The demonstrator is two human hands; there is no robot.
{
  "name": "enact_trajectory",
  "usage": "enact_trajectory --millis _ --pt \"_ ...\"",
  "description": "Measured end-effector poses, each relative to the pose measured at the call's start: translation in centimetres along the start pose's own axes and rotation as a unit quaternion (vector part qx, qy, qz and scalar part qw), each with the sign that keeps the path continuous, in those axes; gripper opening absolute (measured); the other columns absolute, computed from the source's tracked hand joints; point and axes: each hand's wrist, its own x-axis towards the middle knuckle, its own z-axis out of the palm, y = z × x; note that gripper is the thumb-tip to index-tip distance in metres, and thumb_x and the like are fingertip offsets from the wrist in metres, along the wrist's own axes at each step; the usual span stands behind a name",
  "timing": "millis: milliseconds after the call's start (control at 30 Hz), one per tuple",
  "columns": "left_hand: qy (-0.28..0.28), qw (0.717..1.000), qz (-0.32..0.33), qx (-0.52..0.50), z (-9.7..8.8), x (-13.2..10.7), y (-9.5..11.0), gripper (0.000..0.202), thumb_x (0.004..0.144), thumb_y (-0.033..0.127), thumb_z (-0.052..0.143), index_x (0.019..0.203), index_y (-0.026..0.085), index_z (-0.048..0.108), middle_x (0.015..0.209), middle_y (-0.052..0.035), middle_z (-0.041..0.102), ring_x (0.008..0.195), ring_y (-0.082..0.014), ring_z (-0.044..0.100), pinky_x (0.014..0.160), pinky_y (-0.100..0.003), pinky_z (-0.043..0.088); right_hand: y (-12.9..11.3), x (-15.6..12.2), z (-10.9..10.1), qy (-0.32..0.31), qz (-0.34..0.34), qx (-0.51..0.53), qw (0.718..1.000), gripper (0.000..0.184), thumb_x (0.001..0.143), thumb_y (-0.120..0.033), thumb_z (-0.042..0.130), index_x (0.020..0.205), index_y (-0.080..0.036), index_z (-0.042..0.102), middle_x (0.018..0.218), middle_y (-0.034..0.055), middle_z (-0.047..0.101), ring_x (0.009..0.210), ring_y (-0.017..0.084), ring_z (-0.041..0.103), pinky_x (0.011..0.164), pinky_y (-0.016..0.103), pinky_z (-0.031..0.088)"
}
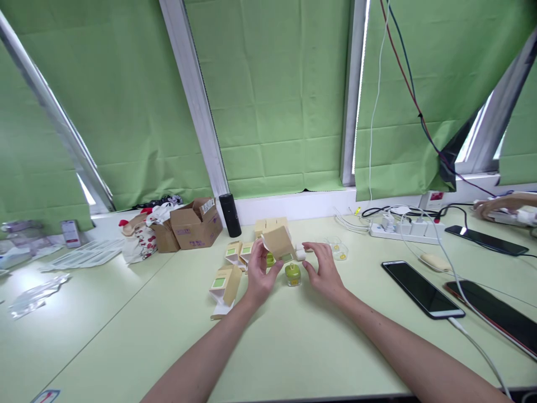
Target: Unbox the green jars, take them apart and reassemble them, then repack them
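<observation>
The green jar (292, 274) stands upright on the table (319, 347). Just above and left of the jar, the left hand (262, 271) holds a small box (279, 244), tilted, between thumb and fingers. Just right of the jar, the right hand (326, 274) holds nothing, its thumb and fingers spread moderately wide; a white piece (300, 253) behind the jar is close to its fingertips, though whether they touch is hard to tell. An open box (229, 282) lies left of the jar, a phone (422, 288) well to its right, and a power strip (406, 230) behind it to the right.
</observation>
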Motion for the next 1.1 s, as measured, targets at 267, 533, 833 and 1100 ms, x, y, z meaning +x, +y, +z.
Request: enact_trajectory --millis 267,533,833,1100 --pt "0.001 0.989 -0.104 -0.101 0.2 0.0 0.1 0.066 0.086 0.047 0.08 0.14 0.02 0.052 0.129 -0.0156 0.065 0.112 -0.0263 0.067 0.098 -0.041 0.055 -1.3 -0.1 -0.5 0.008 -0.038 0.041 0.998 0.039 0.097 -0.024 0.054 0.135 -0.026 0.052 0.13 0.0118 0.062 0.124 0.031 0.054 0.105 0.053 0.048" --pt "0.012 0.99 -0.113 -0.088 0.6 0.0 0.2 0.068 0.086 0.05 0.079 0.14 0.026 0.045 0.133 -0.012 0.053 0.106 -0.0226 0.069 0.087 -0.034 0.057 -2.2 -0.2 -0.6 0.008 -0.069 0.091 0.993 0.042 0.1 -0.024 0.052 0.141 -0.029 0.047 0.135 0.0136 0.054 0.115 0.029 0.061 0.098 0.051 0.055" --pt "-0.006 0.988 -0.128 -0.088 0.8 -0.3 0.3 0.049 0.088 0.051 0.077 0.119 0.025 0.049 0.126 -0.0085 0.057 0.093 -0.0173 0.067 0.08 -0.031 0.057 -2.5 -0.5 -0.4 -0.039 -0.076 0.154 0.984 0.045 0.102 -0.02 0.047 0.145 -0.034 0.049 0.146 0.0125 0.042 0.131 0.029 0.056 0.101 0.052 0.061" --pt "-0.039 0.983 -0.147 -0.102 0.8 -0.6 0.1 0.047 0.092 0.048 0.074 0.123 0.025 0.049 0.131 -0.0115 0.064 0.1 -0.0208 0.07 0.08 -0.031 0.056 -2.5 -0.4 -0.6 -0.056 -0.056 0.179 0.981 0.043 0.104 -0.016 0.038 0.138 -0.035 0.058 0.147 0.0106 0.041 0.138 0.027 0.052 0.103 0.049 0.062"
